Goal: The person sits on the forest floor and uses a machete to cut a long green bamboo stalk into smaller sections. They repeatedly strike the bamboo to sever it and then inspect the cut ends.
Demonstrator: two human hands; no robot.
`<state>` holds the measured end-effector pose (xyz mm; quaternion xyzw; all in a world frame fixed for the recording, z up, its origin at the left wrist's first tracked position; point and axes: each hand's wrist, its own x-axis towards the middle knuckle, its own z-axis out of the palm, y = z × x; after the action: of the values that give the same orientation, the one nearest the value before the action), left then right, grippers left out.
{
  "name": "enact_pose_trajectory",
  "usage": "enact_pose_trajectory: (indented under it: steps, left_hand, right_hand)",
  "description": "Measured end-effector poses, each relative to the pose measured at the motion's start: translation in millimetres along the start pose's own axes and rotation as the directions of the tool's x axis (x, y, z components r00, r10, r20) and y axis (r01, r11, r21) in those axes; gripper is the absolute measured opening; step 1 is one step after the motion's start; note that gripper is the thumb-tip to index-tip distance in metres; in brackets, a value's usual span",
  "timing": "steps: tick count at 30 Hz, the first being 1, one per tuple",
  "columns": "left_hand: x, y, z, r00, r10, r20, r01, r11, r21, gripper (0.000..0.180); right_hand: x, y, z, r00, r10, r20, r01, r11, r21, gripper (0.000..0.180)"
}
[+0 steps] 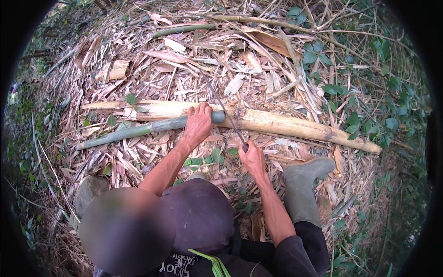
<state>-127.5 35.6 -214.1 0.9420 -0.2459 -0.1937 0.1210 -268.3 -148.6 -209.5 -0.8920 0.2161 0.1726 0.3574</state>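
Note:
My left hand (198, 123) is closed round a green bamboo pole (138, 131), close to its cut right end. That end leans on a thicker, pale yellow bamboo log (281, 123) lying crosswise on the ground; the pole's other end slants down to the left. In my right hand (253, 158), the fingers wrap the handle of a machete (234, 128). Its thin dark blade, seen nearly edge-on, points up and left across the log, just beside the pole's cut end. Whether the blade touches the pole, I cannot tell.
Dry bamboo sheaths and chips (235, 84) litter the ground. A short green bamboo piece (184, 30) and a long thin branch (272, 22) lie beyond the log. Leafy plants (392, 120) crowd the right side. My rubber boot (300, 187) stands right of my right arm.

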Motion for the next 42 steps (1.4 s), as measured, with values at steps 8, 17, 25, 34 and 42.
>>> enact_pose_trajectory:
  steps: [8,17,25,34,42]
  left_hand:
    - [6.9,-11.6,27.6,0.998,0.036,-0.051,-0.027,0.985,0.173,0.048]
    - [16.9,-9.3,27.1,0.999,0.019,-0.033,-0.015,0.992,0.123,0.041]
    - [9.7,-8.5,24.7,0.996,0.032,-0.081,-0.023,0.992,0.12,0.028]
    - [11.5,-6.8,25.1,0.987,0.058,-0.153,-0.034,0.988,0.154,0.025]
    - [5.5,-6.5,29.0,0.98,0.049,-0.194,-0.024,0.991,0.132,0.016]
  right_hand:
    - [9.7,-64.0,-21.9,0.946,-0.213,-0.245,0.264,0.943,0.201,0.021]
    - [20.9,16.7,9.4,1.0,0.005,0.014,-0.004,0.998,-0.057,0.029]
    - [12.2,-73.9,-23.0,0.962,-0.133,-0.237,0.193,0.948,0.254,0.023]
    - [7.5,-3.8,8.2,1.0,-0.022,-0.013,0.022,1.0,-0.002,0.026]
    - [12.4,-71.6,-16.3,0.979,-0.085,-0.183,0.129,0.961,0.245,0.027]
